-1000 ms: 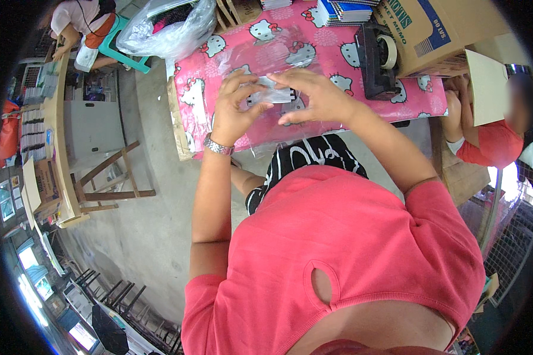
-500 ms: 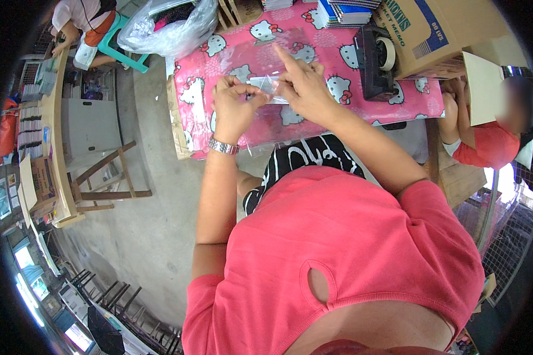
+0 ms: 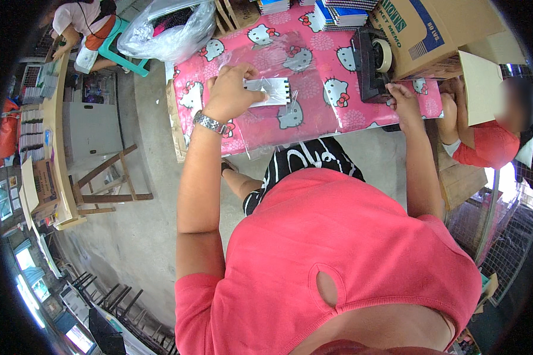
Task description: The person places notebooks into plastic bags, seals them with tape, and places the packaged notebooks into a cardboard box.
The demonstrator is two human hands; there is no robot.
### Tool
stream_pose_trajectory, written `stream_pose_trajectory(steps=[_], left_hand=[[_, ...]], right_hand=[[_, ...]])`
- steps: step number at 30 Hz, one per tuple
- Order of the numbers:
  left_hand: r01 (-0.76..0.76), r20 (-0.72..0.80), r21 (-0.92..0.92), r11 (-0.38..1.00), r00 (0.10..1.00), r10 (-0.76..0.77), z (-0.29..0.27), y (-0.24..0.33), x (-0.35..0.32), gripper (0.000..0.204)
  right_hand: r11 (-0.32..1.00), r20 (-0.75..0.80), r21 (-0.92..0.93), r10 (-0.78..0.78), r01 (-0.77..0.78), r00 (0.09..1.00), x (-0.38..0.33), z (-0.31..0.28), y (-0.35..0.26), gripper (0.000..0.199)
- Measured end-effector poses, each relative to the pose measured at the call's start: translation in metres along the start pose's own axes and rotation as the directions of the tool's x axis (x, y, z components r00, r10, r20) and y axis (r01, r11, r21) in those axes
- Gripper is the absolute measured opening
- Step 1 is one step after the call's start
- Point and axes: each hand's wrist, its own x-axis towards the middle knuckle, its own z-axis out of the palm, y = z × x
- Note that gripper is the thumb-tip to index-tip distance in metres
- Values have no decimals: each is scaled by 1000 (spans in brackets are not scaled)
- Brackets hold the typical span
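My left hand point(image 3: 231, 92) grips the left part of a small white notepad point(image 3: 275, 92), its thumb lying on top. Black binding loops line the pad's right edge. Beneath the pad, clear plastic film point(image 3: 314, 121) is spread over the pink table cover. At the right, my right hand point(image 3: 405, 103) has its fingertips pinched at the near end of a black tape dispenser point(image 3: 363, 65). Whatever lies between those fingertips is too small to make out. A roll of tape point(image 3: 382, 55) sits in the dispenser.
Stacked notebooks point(image 3: 340, 15) and a large cardboard box point(image 3: 423, 38) stand at the back right. A clear plastic bag point(image 3: 169, 32) bulges at the back left. One person point(image 3: 485, 139) sits at the right; another person point(image 3: 86, 26) is at the far left by a green stool point(image 3: 121, 47).
My right hand has left the notepad and moved right to the tape dispenser. My left hand stays at the pad, slightly further left. More of the pad now shows.
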Motion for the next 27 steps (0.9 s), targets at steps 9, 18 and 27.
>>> stream_pose_trajectory(steps=[9, 18, 27], left_hand=[[-140, -5, -468, 872, 988, 156, 16, -25, -3, 40], [52, 127, -585, 809, 992, 27, 16, -18, -9, 37], [39, 155, -550, 835, 986, 55, 18, -25, -6, 33]], right_hand=[[684, -90, 714, -121, 149, 989, -48, 15, 32, 19], [793, 734, 474, -116, -383, 669, -40, 95, 2, 8], [386, 975, 70, -223, 920, 20, -11, 198, -214, 49]])
